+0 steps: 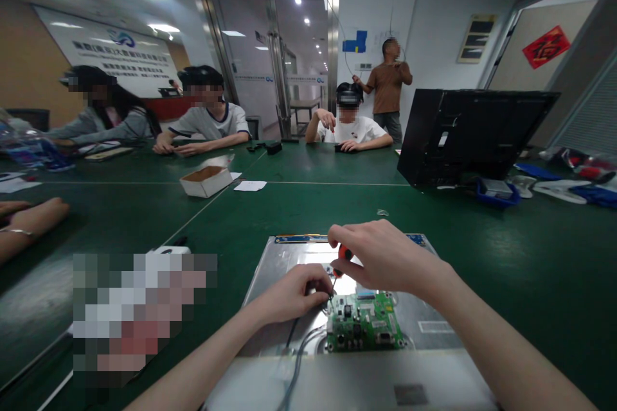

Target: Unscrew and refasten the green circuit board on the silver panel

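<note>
A metal-backed display panel [424, 347] lies on the table in front of me, with a green circuit board [369, 324] on it. My right hand [376, 253] is closed around the red and black handle of a screwdriver [343, 253], held above the board. Its thin shaft slants down to the board's upper left corner. There my left hand [308, 292] rests with its fingers curled together near the tip; anything between them is too small to make out. Grey cables [301, 359] run from the board's left side towards me.
An open cardboard box [207, 180] and a white paper [250, 185] are on the green table [308, 205]. A black monitor [472, 135] stands at the right, by a blue tray [496, 192]. Several people sit across and at the left; another person [388, 90] stands behind.
</note>
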`<state>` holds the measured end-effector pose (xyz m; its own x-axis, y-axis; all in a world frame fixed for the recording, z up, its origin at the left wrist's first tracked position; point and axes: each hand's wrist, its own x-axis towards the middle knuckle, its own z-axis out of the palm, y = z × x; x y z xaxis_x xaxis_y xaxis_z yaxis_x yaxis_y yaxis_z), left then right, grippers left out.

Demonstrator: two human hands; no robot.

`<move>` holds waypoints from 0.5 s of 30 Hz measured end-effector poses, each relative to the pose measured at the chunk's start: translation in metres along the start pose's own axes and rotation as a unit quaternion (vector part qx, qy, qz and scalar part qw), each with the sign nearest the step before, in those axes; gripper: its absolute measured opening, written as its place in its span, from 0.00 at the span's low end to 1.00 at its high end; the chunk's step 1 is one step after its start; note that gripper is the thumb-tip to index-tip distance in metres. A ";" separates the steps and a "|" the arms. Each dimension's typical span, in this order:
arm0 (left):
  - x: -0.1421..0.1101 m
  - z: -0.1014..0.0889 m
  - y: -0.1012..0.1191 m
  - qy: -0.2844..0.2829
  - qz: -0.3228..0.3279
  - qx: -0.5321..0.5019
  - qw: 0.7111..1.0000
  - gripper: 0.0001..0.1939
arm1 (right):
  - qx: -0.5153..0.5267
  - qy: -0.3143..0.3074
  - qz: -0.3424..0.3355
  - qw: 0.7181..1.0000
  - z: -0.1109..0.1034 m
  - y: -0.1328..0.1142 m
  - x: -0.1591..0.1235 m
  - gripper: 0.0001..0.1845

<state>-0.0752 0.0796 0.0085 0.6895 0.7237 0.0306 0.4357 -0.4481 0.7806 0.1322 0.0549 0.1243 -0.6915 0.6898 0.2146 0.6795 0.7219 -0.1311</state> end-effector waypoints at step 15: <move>0.000 0.002 0.002 0.006 -0.005 0.003 1.000 0.06 | 0.003 -0.002 -0.013 1.000 -0.001 -0.003 -0.001 0.07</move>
<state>-0.0736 0.0780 0.0087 0.6779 0.7346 0.0296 0.4469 -0.4436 0.7769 0.1311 0.0520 0.1260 -0.7102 0.6704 0.2149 0.6592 0.7404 -0.1313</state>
